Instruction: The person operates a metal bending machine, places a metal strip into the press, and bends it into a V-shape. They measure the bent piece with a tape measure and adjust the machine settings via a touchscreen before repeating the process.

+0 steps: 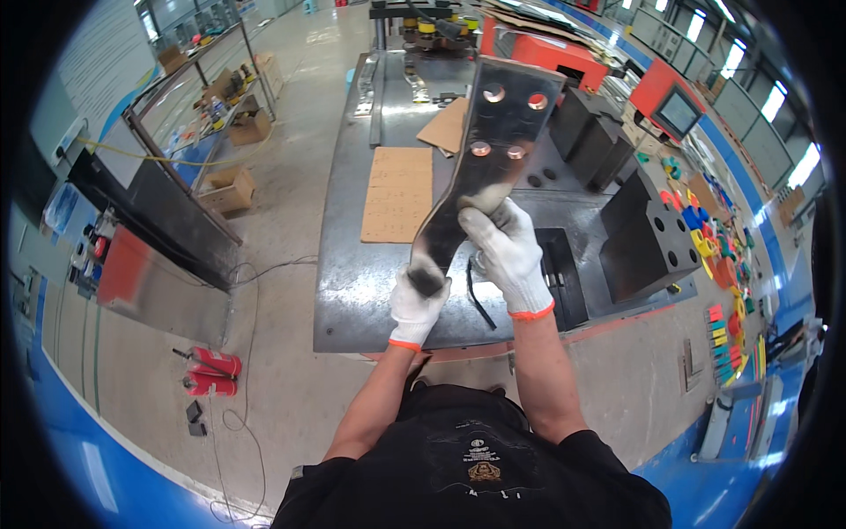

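Observation:
Both my hands wear white knit gloves with orange cuffs. Between them I hold up a long, shiny, bent metal busbar (492, 123) above the dark metal table (352, 291). Its wide far end has several round holes with copper-coloured edges, and its surface mirrors the surroundings. My left hand (420, 304) is closed round the near, narrower end. Farther along, about midway, my right hand (507, 251) grips the right edge with the thumb on top. A brown cardboard sheet (397, 194) with small marks lies on the table to the left of the busbar.
Dark steel blocks (648, 234) stand on the table's right side, beside a rectangular opening (564, 278). A red-framed screen (674, 106) rises beyond them. More bent metal strips (366, 88) lie at the far left of the table. Red fire extinguishers (211, 372) and cables are on the floor.

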### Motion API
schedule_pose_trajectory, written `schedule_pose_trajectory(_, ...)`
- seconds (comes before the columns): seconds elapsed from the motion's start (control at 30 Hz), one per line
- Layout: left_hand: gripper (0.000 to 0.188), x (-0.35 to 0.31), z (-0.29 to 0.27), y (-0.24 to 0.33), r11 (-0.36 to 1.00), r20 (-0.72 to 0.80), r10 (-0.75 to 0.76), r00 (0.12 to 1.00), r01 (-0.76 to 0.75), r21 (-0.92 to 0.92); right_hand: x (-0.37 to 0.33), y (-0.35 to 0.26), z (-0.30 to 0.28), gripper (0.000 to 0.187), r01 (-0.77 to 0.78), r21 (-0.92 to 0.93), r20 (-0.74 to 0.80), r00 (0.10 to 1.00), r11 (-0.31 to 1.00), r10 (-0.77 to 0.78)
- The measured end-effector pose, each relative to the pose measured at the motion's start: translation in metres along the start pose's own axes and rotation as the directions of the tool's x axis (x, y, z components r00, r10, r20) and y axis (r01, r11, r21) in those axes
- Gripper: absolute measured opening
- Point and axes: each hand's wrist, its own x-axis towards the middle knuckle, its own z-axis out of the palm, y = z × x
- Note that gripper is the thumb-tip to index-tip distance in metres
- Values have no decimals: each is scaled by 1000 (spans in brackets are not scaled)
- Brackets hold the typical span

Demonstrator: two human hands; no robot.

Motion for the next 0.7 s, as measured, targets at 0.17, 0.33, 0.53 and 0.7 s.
schedule_pose_trajectory(0.17,74,-5,-5,-4,990,10,6,1000,-4,-140,-1,-8,6,22,64,-111,95,994,992,-54)
schedule_pose_trajectory(0.33,81,-20,7,-46,935,-28,10,1000,-19,-354,-11,3,15,21,43,-34,171,985,999,-37)
schedule_pose_trajectory(0.53,83,-27,15,-67,910,96,-107,990,136,-391,-11,2,10,23,16,24,177,984,1000,-20)
schedule_pose_trajectory(0.7,79,-27,5,-81,960,160,-139,977,173,-220,-9,2,14,29,93,-110,198,978,990,-70)
